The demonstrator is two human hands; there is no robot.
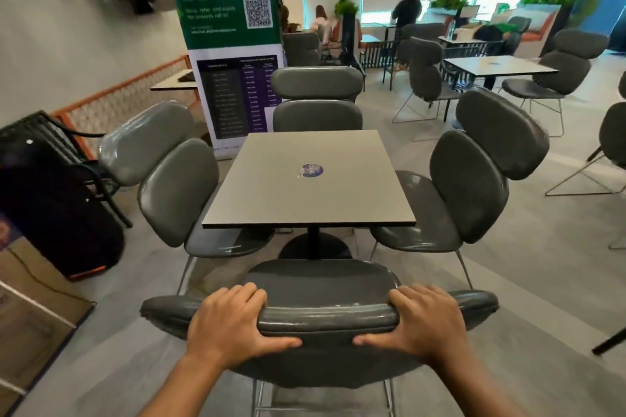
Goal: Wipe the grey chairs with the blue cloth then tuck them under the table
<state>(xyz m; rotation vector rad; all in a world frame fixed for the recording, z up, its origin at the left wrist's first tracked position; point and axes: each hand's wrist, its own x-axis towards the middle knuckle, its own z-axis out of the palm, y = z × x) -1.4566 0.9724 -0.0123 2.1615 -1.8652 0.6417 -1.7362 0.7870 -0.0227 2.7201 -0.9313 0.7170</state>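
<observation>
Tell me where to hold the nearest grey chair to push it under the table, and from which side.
Hold the nearest grey chair by its top back cushion, from behind. That rounded, horizontal pad faces you, so fingers wrap over it and thumbs go underneath, as the left hand and right hand do now.

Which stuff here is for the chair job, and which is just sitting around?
For the job: near chair, gripped by left hand and right hand; left chair; right chair; far chair; table.
Just around: banner, black speaker, other tables and chairs behind.
</observation>
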